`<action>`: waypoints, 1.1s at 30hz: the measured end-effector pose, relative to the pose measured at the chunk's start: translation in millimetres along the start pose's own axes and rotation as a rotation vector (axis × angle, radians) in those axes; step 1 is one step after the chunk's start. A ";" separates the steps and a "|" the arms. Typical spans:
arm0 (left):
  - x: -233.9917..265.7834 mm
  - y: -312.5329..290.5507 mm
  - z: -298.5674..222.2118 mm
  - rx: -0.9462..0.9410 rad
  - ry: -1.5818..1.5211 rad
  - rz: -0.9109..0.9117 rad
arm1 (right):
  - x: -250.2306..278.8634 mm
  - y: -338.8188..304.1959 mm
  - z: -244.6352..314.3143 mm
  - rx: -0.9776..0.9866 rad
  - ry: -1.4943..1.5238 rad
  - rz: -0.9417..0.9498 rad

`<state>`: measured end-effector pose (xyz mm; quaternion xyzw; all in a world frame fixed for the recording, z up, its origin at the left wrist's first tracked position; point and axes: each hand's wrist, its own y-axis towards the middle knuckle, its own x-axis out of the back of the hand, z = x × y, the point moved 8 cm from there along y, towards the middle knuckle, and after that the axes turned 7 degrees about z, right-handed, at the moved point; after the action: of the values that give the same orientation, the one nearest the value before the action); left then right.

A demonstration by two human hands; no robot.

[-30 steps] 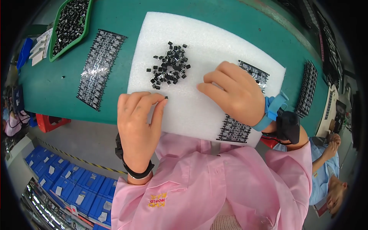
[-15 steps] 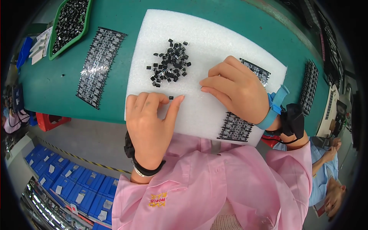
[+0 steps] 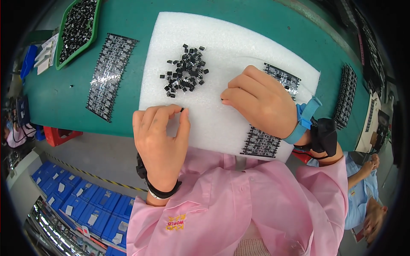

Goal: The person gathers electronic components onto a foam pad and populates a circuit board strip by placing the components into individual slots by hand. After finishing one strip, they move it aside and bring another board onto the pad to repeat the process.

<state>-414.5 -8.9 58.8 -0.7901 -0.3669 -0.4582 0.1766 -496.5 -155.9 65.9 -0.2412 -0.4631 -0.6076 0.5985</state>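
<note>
In the head view, the left hand (image 3: 159,135) has its grip pinched, index fingertip and thumb tip closing on a single black component (image 3: 182,109), just above the near left part of a white foam sheet (image 3: 239,38); whether it touches the foam cannot be told. The right hand (image 3: 265,104) also has thumb and index finger pressed together, with a dark piece (image 3: 222,99) showing at the fingertips, too small to identify surely. This hand lies over a circuit-board panel (image 3: 260,143) on the foam, hiding its middle; only the far and near ends show.

Beyond the left hand, a loose pile of black components (image 3: 183,66) with shiny metal leads lies on the foam. The sheet rests on a green tabletop (image 3: 51,102), where another circuit-board panel (image 3: 112,77) lies to the left, near a green tray (image 3: 80,52) full of similar parts. A stack of panels (image 3: 346,96) stands to the right.

Each component looks very light, with a stiff, smooth body that may slip or spin between fingertips. The thin leads would probably bend easily, so the best hold is across opposite sides of the black body, with leads left free. The panels look thin and rigid, best held by their edges.
</note>
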 end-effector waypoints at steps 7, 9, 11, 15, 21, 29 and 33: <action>-5.8 -0.9 -16.4 -0.119 -0.140 0.116 | 47.5 -32.5 3.6 -0.199 0.006 -0.123; -12.7 0.9 -26.2 -0.173 -0.171 0.154 | 54.8 -58.7 3.1 -0.285 -0.001 -0.142; -23.7 0.7 -38.3 -0.252 -0.174 0.201 | 56.6 -81.4 4.2 -0.370 -0.008 -0.165; -29.8 1.2 -49.0 -0.341 -0.146 0.216 | 51.9 -119.2 12.5 -0.512 -0.013 -0.166; -28.9 0.1 -52.2 -0.397 -0.067 0.159 | 34.6 -121.6 20.6 -0.469 0.016 -0.187; -26.6 -3.0 -49.0 -0.398 -0.046 0.128 | 30.9 -117.4 18.1 -0.418 -0.035 -0.204; -26.6 -1.2 -48.8 -0.401 -0.035 0.138 | 31.9 -114.4 20.5 -0.400 -0.090 -0.177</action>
<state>-452.7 -49.3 61.3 -0.8405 -0.2166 -0.4951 0.0405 -616.0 -171.1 71.0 -0.3402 -0.3791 -0.7262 0.4618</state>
